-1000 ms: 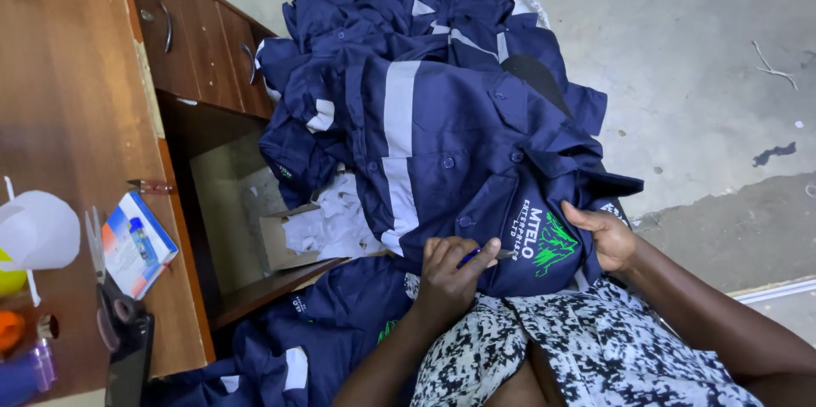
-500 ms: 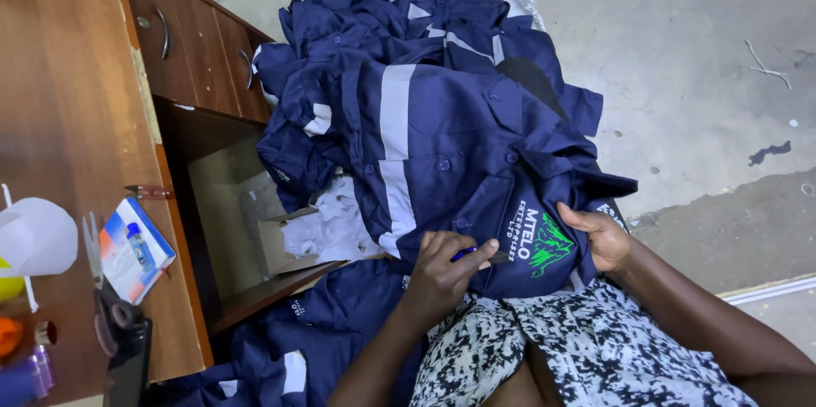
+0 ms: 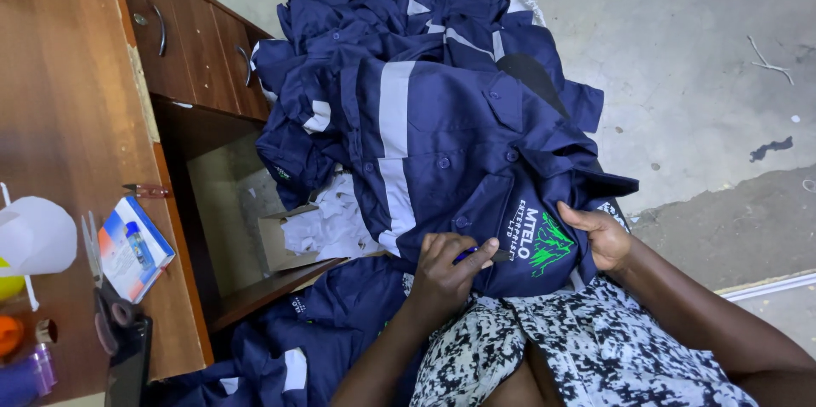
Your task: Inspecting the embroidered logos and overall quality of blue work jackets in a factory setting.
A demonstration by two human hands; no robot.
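A navy work shirt [image 3: 442, 152] with grey reflective stripes lies over my lap, its chest bearing a green and white printed emblem [image 3: 544, 241]. My left hand [image 3: 446, 267] pinches a small dark tool with a blue part [image 3: 472, 254] against the fabric just left of the emblem. On the emblem's right side my right hand [image 3: 599, 237] grips the shirt and holds the cloth taut. Under it lies a heap of similar navy shirts [image 3: 408, 16], reaching away over the floor.
A wooden desk [image 3: 59, 101] with drawers [image 3: 187, 42] stands at the left, carrying a small blue and white box [image 3: 132, 245], a white jug [image 3: 34, 237], scissors [image 3: 106, 322] and a dark phone [image 3: 127, 364]. White cloth pieces [image 3: 327, 224] lie under the desk. Concrete floor [image 3: 680, 59] spreads to the right.
Both hands stay at the emblem; the left hand's fingers have shifted slightly with the small tool. The view has drifted a little.
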